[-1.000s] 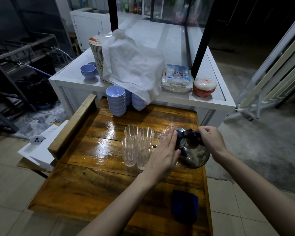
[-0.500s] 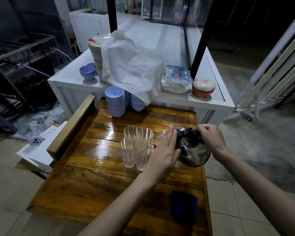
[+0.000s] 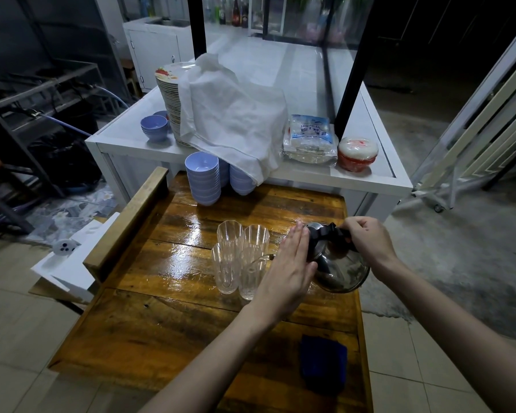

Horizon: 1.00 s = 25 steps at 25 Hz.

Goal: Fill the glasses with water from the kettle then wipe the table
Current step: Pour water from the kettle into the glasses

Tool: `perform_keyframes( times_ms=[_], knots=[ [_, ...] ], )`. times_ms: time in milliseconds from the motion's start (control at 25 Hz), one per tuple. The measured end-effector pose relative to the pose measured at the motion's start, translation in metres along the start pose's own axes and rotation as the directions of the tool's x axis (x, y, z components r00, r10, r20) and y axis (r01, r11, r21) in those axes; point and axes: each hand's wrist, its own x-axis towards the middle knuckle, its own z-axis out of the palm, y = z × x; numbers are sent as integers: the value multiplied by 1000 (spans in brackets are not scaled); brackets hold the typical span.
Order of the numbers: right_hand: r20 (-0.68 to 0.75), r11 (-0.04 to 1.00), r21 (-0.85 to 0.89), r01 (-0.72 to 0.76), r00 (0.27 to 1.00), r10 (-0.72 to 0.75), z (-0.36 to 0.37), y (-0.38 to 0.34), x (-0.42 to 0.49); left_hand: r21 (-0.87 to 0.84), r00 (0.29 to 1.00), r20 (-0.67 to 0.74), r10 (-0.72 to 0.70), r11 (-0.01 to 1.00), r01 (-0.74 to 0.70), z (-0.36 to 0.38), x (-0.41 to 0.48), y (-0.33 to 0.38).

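Observation:
Several clear ribbed glasses (image 3: pixel 239 257) stand clustered on the wet wooden table (image 3: pixel 161 323). A shiny metal kettle (image 3: pixel 338 269) with a black handle is tilted left, its thin spout over the front right glass. My right hand (image 3: pixel 367 242) grips the black handle. My left hand (image 3: pixel 289 269) lies flat against the kettle's lid and left side, fingers straight and together. A folded dark blue cloth (image 3: pixel 323 363) lies on the table near its front right corner.
Stacks of lilac bowls (image 3: pixel 203 180) stand at the table's far end. Behind it, a white counter (image 3: pixel 367 180) carries a plate stack under a white cloth (image 3: pixel 230 114), a plastic packet (image 3: pixel 310 138) and a red-and-white tub (image 3: pixel 358 153). Tiled floor lies on both sides.
Both hands and the kettle stay nearly where they were; the kettle remains tilted toward the glasses. The view shifted slightly.

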Motion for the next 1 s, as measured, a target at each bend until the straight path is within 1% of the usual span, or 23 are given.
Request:
perform_keyframes(
  times_ms=[600, 920, 1000],
  knots=[
    [-12, 1000, 16, -16, 1000, 16, 2, -3, -1, -11, 1000, -1, -6, 1000, 6, -4, 1, 1],
    [8, 1000, 25, -14, 1000, 14, 1, -9, -5, 9, 1000, 0, 7, 1000, -7, -5, 1, 0],
    [5, 999, 44, -33, 999, 33, 2, -8, -6, 16, 1000, -1, 10, 1000, -10, -6, 2, -1]
  ],
)
